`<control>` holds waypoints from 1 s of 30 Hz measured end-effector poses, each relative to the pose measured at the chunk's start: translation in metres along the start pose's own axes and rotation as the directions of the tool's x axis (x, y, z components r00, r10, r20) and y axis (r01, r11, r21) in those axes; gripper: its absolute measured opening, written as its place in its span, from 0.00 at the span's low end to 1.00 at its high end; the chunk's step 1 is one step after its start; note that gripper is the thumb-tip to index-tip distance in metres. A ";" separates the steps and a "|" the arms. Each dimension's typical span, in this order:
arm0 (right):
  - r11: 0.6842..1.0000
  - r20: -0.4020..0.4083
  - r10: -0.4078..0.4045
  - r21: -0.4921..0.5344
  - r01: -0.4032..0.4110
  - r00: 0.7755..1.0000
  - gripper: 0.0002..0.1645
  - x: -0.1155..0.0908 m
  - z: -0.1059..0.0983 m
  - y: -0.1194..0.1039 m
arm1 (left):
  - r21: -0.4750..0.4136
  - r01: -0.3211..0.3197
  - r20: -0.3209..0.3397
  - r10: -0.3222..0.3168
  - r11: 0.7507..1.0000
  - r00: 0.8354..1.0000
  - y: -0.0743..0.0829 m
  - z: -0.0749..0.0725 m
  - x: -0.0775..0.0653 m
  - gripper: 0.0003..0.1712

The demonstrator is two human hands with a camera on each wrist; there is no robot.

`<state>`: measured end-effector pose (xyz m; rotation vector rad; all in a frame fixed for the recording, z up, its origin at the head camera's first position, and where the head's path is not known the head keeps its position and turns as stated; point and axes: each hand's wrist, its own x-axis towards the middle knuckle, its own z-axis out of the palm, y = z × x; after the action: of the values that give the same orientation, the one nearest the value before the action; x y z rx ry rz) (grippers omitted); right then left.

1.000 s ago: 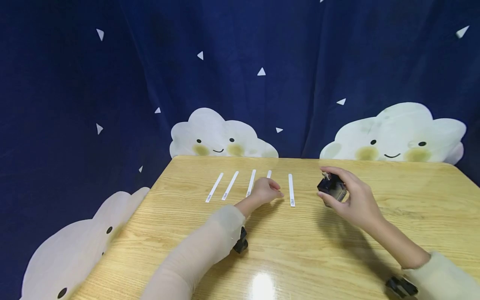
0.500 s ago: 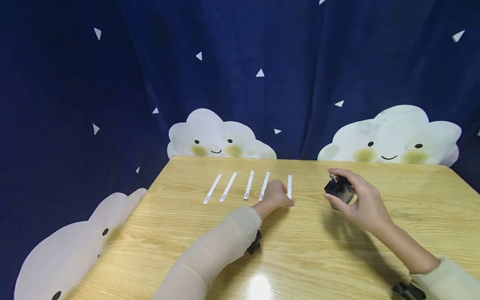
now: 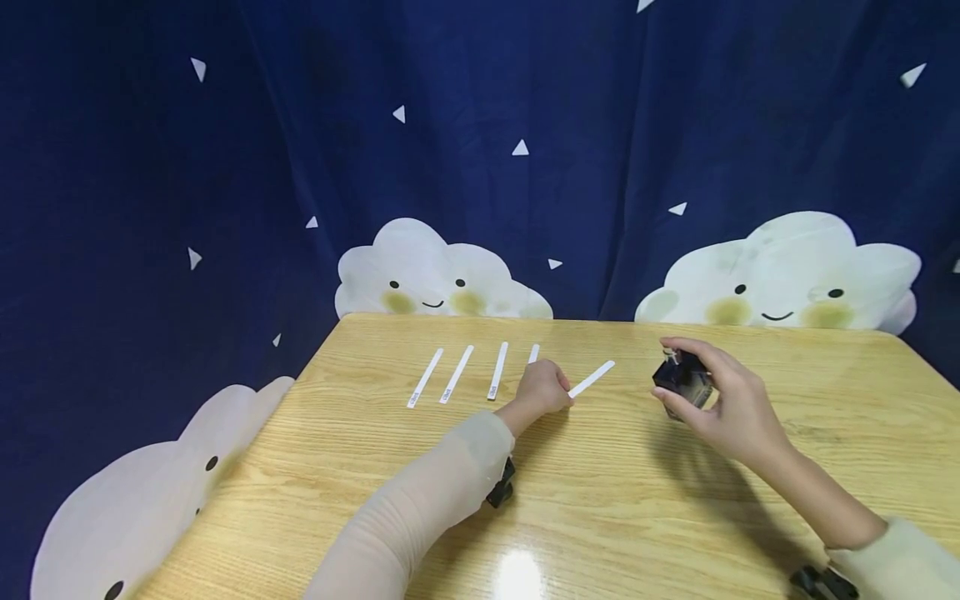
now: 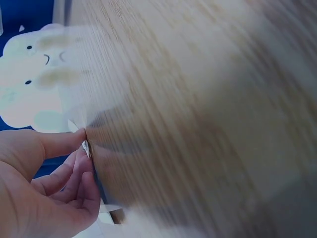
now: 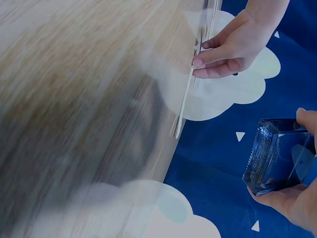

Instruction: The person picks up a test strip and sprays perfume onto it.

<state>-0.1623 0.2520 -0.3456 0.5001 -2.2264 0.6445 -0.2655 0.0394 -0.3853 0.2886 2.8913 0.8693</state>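
Note:
My left hand [image 3: 544, 387] pinches the near end of a white paper test strip [image 3: 592, 379], which slants away to the right, low over the table. In the left wrist view thumb and fingertips meet on that strip at the table surface. Held above the table at the right is a dark, square glass perfume bottle [image 3: 682, 379] with its metal spray neck uncapped. My right hand [image 3: 742, 412] grips it between thumb and fingers. The right wrist view shows the bottle's ridged glass base [image 5: 262, 153]. Left of my left hand lie several similar strips, one partly hidden behind it.
The strips, such as the leftmost strip [image 3: 425, 377], lie in a row on the wooden table [image 3: 615, 508], printed ends toward me. A dark blue curtain [image 3: 480, 125] with clouds hangs behind the table's far edge. Black wrist cameras sit under both sleeves.
My left hand moved right to the rightmost strip, took its near end and turned it, so its far end now points right. The right hand with the perfume bottle has shifted slightly right.

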 end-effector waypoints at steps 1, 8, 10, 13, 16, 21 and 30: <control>1.000 0.001 0.000 0.004 0.000 1.000 0.42 0.000 0.000 0.000 | 0.002 -0.001 0.004 0.001 1.000 1.000 0.000 0.000 0.000 0.07; 1.000 0.016 0.005 0.009 -0.005 1.000 0.42 0.001 0.000 -0.003 | 0.008 -0.013 0.025 0.013 1.000 1.000 0.003 -0.001 -0.002 0.04; 1.000 0.020 0.005 0.006 -0.005 1.000 0.42 0.001 0.000 -0.003 | 0.019 -0.012 0.026 0.012 1.000 1.000 0.004 0.000 -0.003 0.05; 1.000 0.022 0.005 0.004 -0.005 1.000 0.42 0.001 0.001 -0.003 | 0.022 -0.012 0.030 0.011 1.000 0.999 0.005 0.000 -0.003 0.06; 1.000 0.023 0.003 0.004 -0.003 1.000 0.42 0.001 0.001 -0.003 | 0.017 -0.013 0.031 0.012 1.000 0.999 0.006 0.001 -0.004 0.06; 1.000 0.026 0.001 0.006 -0.001 1.000 0.42 0.002 0.001 -0.004 | 0.025 -0.019 0.026 0.019 0.999 0.999 0.007 0.001 -0.006 0.05; 1.000 0.024 0.008 0.004 -0.008 1.000 0.41 0.001 -0.001 -0.004 | -0.082 -0.047 0.063 0.052 0.996 0.997 0.001 -0.003 -0.009 0.05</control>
<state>-0.1609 0.2494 -0.3430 0.5032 -2.2508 0.6506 -0.2572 0.0369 -0.3818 0.3755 2.7922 0.9627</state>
